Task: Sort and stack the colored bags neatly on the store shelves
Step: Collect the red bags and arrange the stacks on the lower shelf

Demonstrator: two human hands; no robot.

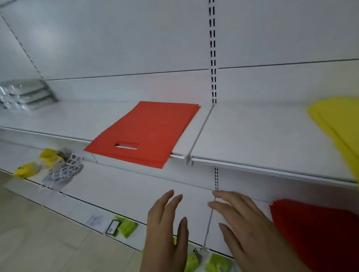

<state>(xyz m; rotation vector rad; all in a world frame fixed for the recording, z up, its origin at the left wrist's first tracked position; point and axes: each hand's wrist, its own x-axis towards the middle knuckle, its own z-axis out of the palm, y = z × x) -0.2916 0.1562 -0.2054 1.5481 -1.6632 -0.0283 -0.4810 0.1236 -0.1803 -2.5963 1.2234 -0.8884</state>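
Below, left hand [165,228], right hand [244,221], red stack [146,133] overhanging shelf edge [257,167]

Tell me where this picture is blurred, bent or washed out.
Head view: wide-angle bend curves the shelf edge and tilts the slotted upright; motion blur smears the yellow bags at right and the small packages lower left; the orange-red bags stay fairly sharp; both open hands, left hand and right hand, look soft; lighting is flat, with no hard shadows.

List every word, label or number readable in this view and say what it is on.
None can be read.
White shelf label: print too blurred.
Black-framed tag by the green packets: too small.
Yellow packets: dark marks, blurred.
Red bags, yellow bags: no print.
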